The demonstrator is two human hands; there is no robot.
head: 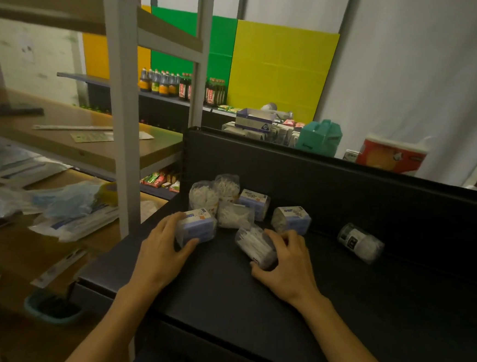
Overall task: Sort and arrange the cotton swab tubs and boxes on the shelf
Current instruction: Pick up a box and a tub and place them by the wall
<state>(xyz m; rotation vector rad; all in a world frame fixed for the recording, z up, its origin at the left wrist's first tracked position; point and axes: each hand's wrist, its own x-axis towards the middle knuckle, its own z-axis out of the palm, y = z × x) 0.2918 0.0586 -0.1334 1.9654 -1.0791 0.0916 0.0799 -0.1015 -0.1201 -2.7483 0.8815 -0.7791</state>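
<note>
On the black shelf (251, 296) lie several cotton swab packs. My left hand (163, 249) grips a blue-and-white swab box (196, 226) at the left of the group. My right hand (285, 264) holds a clear swab tub (255, 246) lying on its side. Behind them stand two clear round tubs (203, 196) (227, 187), a clear pack (234, 214) and two more blue-and-white boxes (254, 203) (291, 219). A lone tub with a dark label (359, 241) lies on its side to the right.
The shelf's black back panel (317, 181) rises behind the packs. A grey shelf post (123, 143) and wooden shelves with plastic-wrapped goods (72, 207) stand to the left. Bottles (165, 83), cartons and a teal container (319, 137) sit beyond the panel.
</note>
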